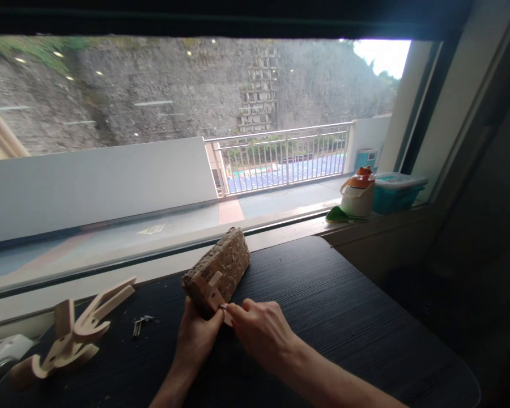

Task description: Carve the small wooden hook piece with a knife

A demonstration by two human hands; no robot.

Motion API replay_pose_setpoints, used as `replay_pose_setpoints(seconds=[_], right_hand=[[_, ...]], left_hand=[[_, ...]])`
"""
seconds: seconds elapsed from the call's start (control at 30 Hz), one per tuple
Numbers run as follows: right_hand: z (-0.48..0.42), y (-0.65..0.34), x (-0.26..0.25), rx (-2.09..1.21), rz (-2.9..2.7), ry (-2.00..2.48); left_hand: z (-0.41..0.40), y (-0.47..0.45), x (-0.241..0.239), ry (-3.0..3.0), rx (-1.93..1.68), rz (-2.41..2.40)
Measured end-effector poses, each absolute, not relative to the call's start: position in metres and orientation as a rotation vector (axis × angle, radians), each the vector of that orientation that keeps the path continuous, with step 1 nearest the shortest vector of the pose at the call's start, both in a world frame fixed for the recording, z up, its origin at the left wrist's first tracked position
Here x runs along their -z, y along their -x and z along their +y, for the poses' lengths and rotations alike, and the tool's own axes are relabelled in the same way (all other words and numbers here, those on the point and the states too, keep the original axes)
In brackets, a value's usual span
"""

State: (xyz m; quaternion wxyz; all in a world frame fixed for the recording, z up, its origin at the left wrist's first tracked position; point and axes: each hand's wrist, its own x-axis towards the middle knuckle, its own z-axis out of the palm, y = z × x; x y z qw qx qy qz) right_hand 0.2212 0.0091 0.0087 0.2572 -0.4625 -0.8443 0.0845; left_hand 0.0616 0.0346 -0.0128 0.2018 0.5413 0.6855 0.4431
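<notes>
A rough brown block (225,260) stands tilted on the dark table, its near end toward me. Against that end lies a small pale wooden hook (215,296) with a hole in it. My left hand (199,334) is closed round the near end of the block, its thumb by the wooden hook. The fingers of my right hand (263,328) are pinched at the hook's lower part, on a small thin metal piece (222,306) that looks like a screw. The right fingers partly hide the hook's lower end.
Several curved wooden hooks (96,317) lie at the left of the table (323,306). Beside them is a small pile of screws (140,324). A white device (4,357) sits at the left edge. On the windowsill stand a bottle (357,195) with an orange top and a teal box (397,192).
</notes>
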Motion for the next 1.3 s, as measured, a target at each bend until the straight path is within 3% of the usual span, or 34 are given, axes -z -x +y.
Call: replay_pose_setpoints(seconds=[0.1,0.2,0.27,0.4,0.47,0.53,0.67,0.8,0.93,1.1,1.17,1.3], right_hand=[[0.004,-0.218,-0.009,0.020,-2.438,1.237],[0.005,-0.216,-0.008,-0.086,-2.397,1.251],[0.009,-0.217,-0.007,-0.362,-2.236,1.250],[0.021,-0.223,-0.006,-1.267,-1.781,1.230],[0.023,-0.226,-0.007,-1.443,-1.702,1.226],[0.020,-0.226,-0.009,-1.207,-1.807,1.245],[0.009,-0.222,-0.012,-0.333,-2.218,1.296],[0.003,-0.219,-0.013,0.004,-2.409,1.274],[0.006,-0.218,-0.011,-0.106,-2.386,1.280],[0.019,-0.226,-0.007,-0.993,-1.956,1.242],[0.023,-0.229,-0.007,-1.204,-1.861,1.241],[0.018,-0.230,-0.013,-0.766,-1.966,1.375]], left_hand=[[0.036,-0.062,0.014,-1.498,-1.239,1.916],[0.036,-0.062,0.016,-1.501,-1.242,1.920],[0.035,-0.063,0.017,-1.520,-1.244,1.932],[0.032,-0.064,0.019,-1.565,-1.240,1.950],[0.031,-0.063,0.019,-1.565,-1.238,1.940],[0.030,-0.063,0.017,-1.549,-1.236,1.914],[0.030,-0.063,0.013,-1.496,-1.236,1.860],[0.031,-0.064,0.010,-1.467,-1.240,1.891],[0.032,-0.065,0.012,-1.489,-1.216,1.937],[0.032,-0.066,0.017,-1.587,-1.257,1.917],[0.032,-0.065,0.018,-1.603,-1.267,1.903],[0.034,-0.061,0.020,-1.600,-1.262,1.772]])
